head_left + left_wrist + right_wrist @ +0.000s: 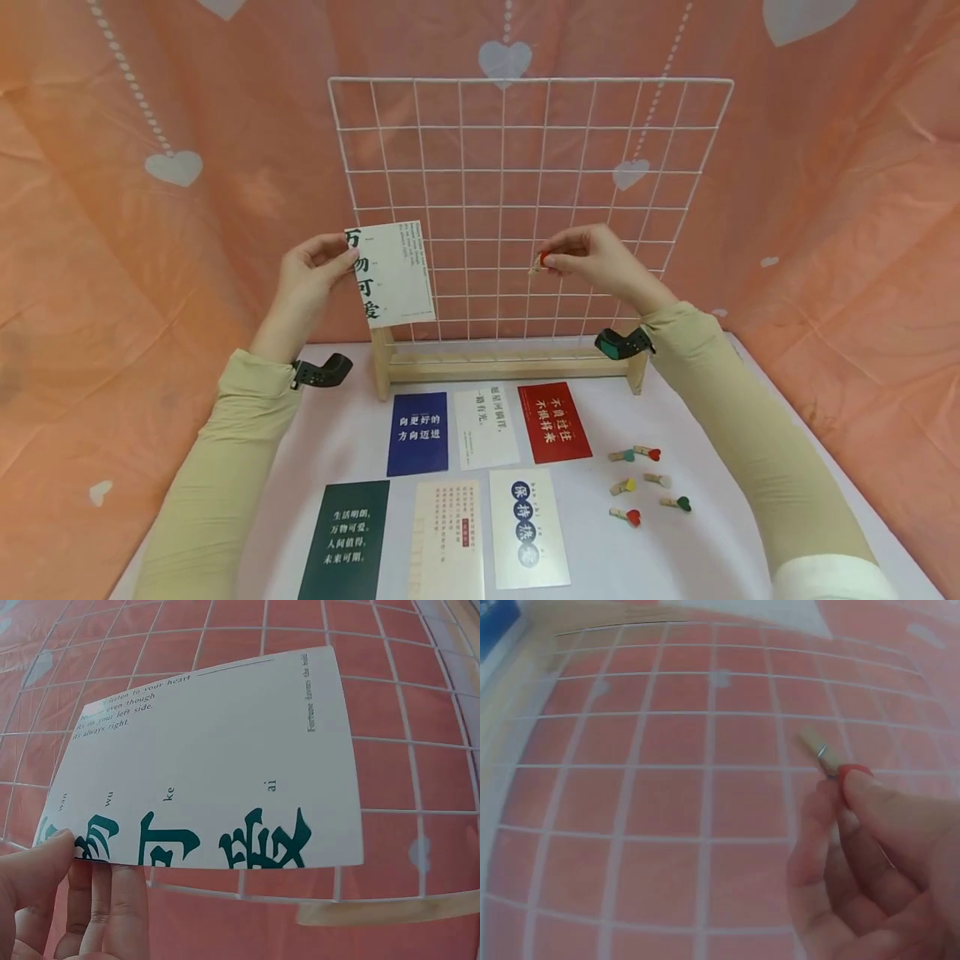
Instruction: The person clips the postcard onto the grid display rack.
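Partly hidden: red-tipped clothespin [821,753] in right fingers [814,840].

A curtained tabletop display nook: heart-print peach drapes [251,196] hang behind and beside a white wire-grid rack [502,207], with postcards [417,454] and mini clothespins [626,517] on the white table [592,546] before the rack.

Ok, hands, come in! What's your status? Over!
Left hand pinches white rectangular card, dark-green lettering. Right hand pinches red-tipped wooden clothespin. White wire grid ahead, no obstacle visible.
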